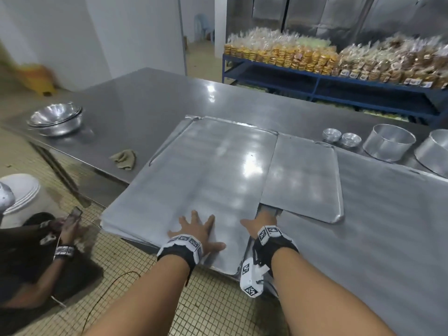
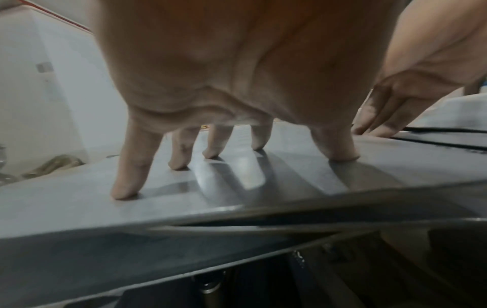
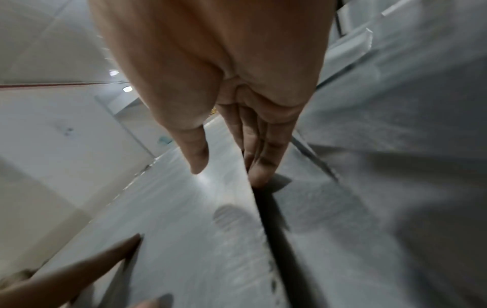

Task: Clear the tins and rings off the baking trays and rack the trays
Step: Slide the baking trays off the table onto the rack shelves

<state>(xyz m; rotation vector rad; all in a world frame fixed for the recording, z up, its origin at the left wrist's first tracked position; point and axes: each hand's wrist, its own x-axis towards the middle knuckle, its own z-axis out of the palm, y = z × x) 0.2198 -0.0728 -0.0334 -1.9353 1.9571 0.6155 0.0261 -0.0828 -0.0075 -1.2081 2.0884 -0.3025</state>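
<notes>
The top baking tray (image 1: pixel 208 170), flat dull aluminium with rounded corners, lay on a stack overhanging the near edge of the steel table (image 1: pixel 150 98). Your left hand (image 1: pixel 196 230) pressed on it with fingers spread; your right hand (image 1: pixel 260 224) pinched its right edge, thumb on top, fingers beneath. Another tray (image 1: pixel 303 180) lay just right. Round tins (image 1: pixel 388 141) stood behind, steel bowls (image 1: pixel 55 118) far left, over a small-tiled floor (image 1: pixel 218 309).
</notes>
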